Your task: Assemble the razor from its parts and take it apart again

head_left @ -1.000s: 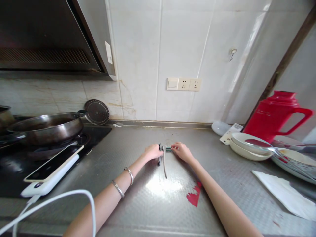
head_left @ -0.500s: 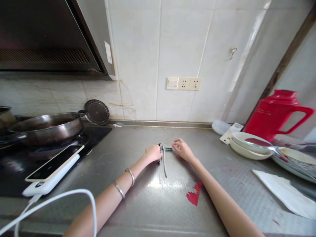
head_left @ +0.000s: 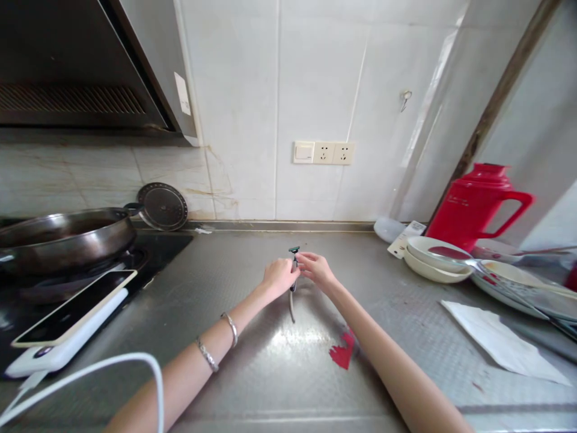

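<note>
A razor point(head_left: 294, 249) stands head-away over the middle of the steel counter, its dark green head showing beyond my fingers. My left hand point(head_left: 278, 275) is closed around its dark handle. The fingers of my right hand point(head_left: 317, 269) are bent together at the razor's neck, just below the head, and touch the left fingertips. Most of the handle is hidden by both hands. A thin beige-grey strip point(head_left: 292, 310) shows below the handle, its upper end hidden there; whether it touches the razor I cannot tell.
Left, a pan point(head_left: 67, 237) sits on the stove, near a phone point(head_left: 74, 307) on a white power bank point(head_left: 67, 346) with a cable. Torn red paper point(head_left: 342, 353) lies beside my right forearm. Bowls point(head_left: 437, 273), a red thermos point(head_left: 473, 207) and a white tissue point(head_left: 500, 343) occupy the right.
The right hand has closed in on the razor beside the left hand. The razor's head, earlier between the hands, now points away from me. The view has shifted slightly to the right.
</note>
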The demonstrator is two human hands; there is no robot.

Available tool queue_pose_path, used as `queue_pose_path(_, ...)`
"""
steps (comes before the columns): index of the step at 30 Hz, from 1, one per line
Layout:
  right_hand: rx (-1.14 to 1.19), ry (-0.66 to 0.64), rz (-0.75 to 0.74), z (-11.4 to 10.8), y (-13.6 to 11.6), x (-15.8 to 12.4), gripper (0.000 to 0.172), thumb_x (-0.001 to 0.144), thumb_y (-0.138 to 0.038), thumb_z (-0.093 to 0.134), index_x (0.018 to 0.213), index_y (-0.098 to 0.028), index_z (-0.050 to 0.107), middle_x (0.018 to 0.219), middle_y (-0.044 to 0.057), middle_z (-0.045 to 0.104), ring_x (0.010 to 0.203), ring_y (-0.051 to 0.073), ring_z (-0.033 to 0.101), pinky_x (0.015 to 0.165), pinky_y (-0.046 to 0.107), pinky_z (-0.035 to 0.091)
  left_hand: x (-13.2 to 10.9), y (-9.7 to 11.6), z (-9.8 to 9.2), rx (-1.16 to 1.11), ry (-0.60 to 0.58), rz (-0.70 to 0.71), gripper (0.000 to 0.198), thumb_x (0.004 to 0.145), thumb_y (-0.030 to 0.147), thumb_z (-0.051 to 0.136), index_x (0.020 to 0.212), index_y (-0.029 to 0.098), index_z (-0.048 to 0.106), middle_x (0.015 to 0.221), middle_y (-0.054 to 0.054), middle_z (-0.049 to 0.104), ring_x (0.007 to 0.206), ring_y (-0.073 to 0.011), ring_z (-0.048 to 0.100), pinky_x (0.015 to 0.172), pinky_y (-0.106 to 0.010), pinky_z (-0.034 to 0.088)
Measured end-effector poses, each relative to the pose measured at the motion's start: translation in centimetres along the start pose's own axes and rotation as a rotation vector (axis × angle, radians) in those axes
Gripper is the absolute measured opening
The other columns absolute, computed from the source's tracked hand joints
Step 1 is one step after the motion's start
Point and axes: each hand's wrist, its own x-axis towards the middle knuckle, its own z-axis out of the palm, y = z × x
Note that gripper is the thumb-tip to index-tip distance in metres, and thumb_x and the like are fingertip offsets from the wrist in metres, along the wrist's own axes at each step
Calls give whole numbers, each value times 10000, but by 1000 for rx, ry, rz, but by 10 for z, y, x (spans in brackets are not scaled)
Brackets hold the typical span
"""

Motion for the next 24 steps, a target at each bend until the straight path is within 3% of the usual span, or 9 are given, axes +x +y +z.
queue_pose_path(5, 105, 53, 48, 1, 8, 2, 324, 546, -224, 751, 820, -148, 597, 638, -10, 603, 501, 67, 522, 499, 193, 454, -4, 2, 5, 8, 23, 19, 304, 849, 380, 408, 843, 184, 640, 804, -88, 682, 803, -223, 637, 677, -282, 431)
queue_pose_path(11, 3, 119, -18, -11, 2, 10, 307, 568, -236, 701, 848, -143, 616, 698, 8, 629, 533, 78, 540, 531, 212, 463, -2, 5, 0, -57, 38, 59, 465, 869, 510, 309, 797, 187, 635, 779, -74, 679, 751, -195, 629, 643, -260, 417)
queue_pose_path(16, -572, 332, -140, -66, -19, 22, 327, 693, -297, 576, 968, -143, 665, 771, 40, 669, 614, 103, 592, 544, 187, 448, 0, 0, 1, 43, -78, 53, 360, 842, 407, 391, 763, 179, 659, 799, -93, 687, 775, -214, 642, 656, -271, 433)
queue_pose_path(20, -775, 463, -133, -118, -22, 25, 279, 655, -231, 575, 869, -112, 708, 758, 75, 689, 737, 172, 633, 612, 207, 451, -2, -2, 7, 144, -183, 36, 350, 819, 386, 403, 777, 166, 672, 840, -135, 688, 820, -258, 651, 674, -315, 463)
queue_pose_path(24, -944, 524, -124, -143, -13, 25, 245, 637, -190, 582, 827, -123, 721, 805, 88, 706, 830, 197, 643, 692, 204, 448, -7, -1, 10, 197, -217, 16, 323, 804, 339, 410, 848, 158, 674, 880, -153, 688, 870, -266, 647, 707, -332, 479)
